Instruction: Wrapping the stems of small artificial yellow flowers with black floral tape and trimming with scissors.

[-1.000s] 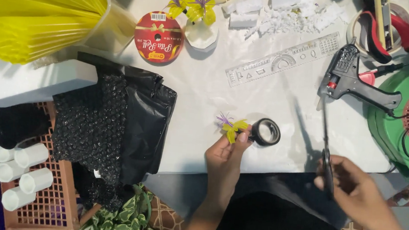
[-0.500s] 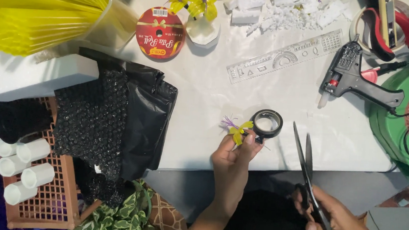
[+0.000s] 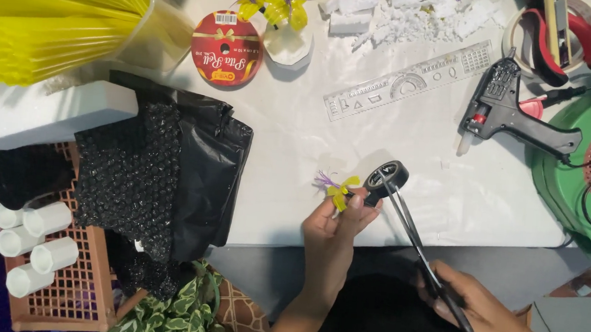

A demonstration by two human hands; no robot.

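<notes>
— What is the left hand [image 3: 333, 225] doing?

— It is reaching up from the lower edge of the view, forearm rising almost straight, fingers curled and pinching a small yellow artificial flower [image 3: 339, 190] with purple strands. The same hand is also keeping hold of a roll of black tape [image 3: 386, 179], which is sitting just beside the flower, at the near edge of the white table [image 3: 396, 139].

— And the right hand [image 3: 477, 314]?

— It is lying lower and to the right, over the dark lap, fingers closed through the handles of a pair of black scissors [image 3: 413, 231]. The blades are pointing up and to the left, slightly parted, with their tips reaching the tape roll.

— Are the blades touching the tape?

— They are overlapping the roll, but I cannot tell whether they are biting on a strip.

— What is lying around them?

— A black glue gun [image 3: 507, 116] and a clear ruler [image 3: 408, 80] are lying farther up the table, well apart from the hands. A red ribbon spool [image 3: 226, 48] is resting to the upper left, near a folded black bag [image 3: 207, 166].
</notes>
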